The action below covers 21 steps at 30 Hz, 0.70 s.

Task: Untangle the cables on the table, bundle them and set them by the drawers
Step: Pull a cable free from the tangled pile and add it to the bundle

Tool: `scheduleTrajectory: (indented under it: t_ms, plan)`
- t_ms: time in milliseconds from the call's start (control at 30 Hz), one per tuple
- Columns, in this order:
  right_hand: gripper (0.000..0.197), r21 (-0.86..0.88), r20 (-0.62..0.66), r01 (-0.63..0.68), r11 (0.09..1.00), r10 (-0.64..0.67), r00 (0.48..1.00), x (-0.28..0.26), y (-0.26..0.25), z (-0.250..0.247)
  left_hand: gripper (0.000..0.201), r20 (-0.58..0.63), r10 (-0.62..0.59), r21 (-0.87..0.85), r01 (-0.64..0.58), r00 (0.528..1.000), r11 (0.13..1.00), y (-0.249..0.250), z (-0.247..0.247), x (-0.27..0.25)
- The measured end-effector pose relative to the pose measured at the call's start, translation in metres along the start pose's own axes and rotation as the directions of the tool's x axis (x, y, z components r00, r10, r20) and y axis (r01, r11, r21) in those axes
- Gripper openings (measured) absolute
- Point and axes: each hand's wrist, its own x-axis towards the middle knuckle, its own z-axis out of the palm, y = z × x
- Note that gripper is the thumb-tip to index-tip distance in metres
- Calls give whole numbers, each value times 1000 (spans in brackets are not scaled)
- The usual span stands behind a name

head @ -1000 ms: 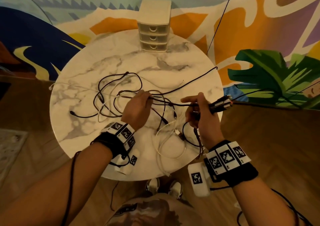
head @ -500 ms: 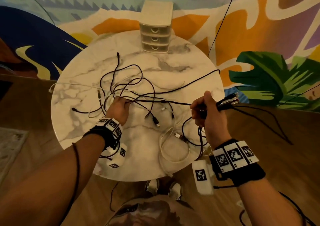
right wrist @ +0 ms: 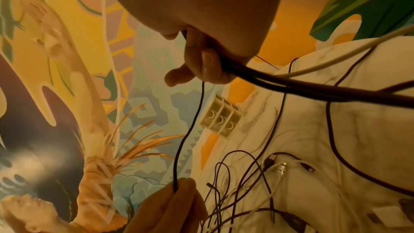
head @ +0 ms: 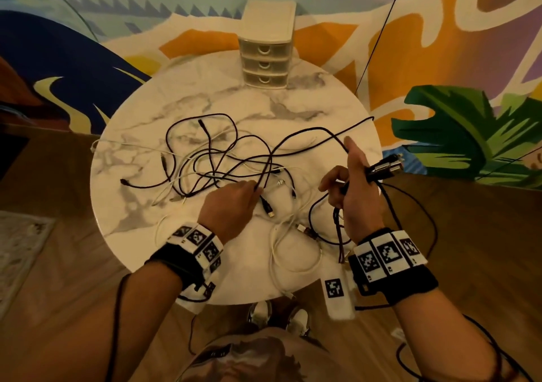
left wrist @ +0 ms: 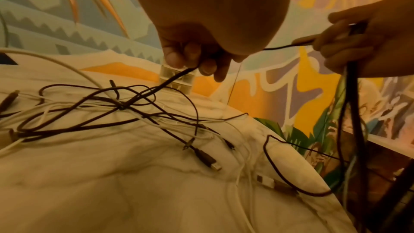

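A tangle of black cables (head: 217, 161) and white cables (head: 289, 252) lies across the round marble table (head: 140, 200). My left hand (head: 254, 188) pinches one thin black cable (left wrist: 170, 79) at the tangle's near right edge. That cable runs up to my right hand (head: 341, 183), which grips a gathered bunch of black cables (right wrist: 280, 81). The bunch's plugs (head: 385, 167) stick out past the thumb side. The rest of it hangs off the table's right edge. The small white drawers (head: 266, 59) stand at the table's far edge.
A loose USB plug (head: 268, 209) and a white plug (head: 302, 228) lie between my hands. A painted mural wall (head: 440, 59) rises behind the table. Wooden floor (head: 484, 249) surrounds it, with a rug (head: 17, 249) at the left. My shoes (head: 278, 312) show under the near edge.
My left hand has moved right from the tangle's left side and now pinches the black cable close to my right hand. The taut stretch between my hands has gone slack.
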Motion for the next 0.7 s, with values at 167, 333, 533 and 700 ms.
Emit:
scheduleTrajectory:
  t_ms: [167,333,533,700]
  plan:
    - [46,-14,16,-147,989,147,989,10,12,0,33,80,43,31,-46,996,998,9,-5,-3]
    - [44,-215,307,-121,969,184,934,-2,30,23,35,165,149,151,-175,975,973,32,-15,11]
    - [49,-120,226,-69,990,95,970,7,20,13,34,260,-60,-8,64,964,998,-18,5,10]
    - [49,-57,81,-38,998,43,996,11,17,-4,29,-114,-281,-139,264,953,954,-70,-14,33]
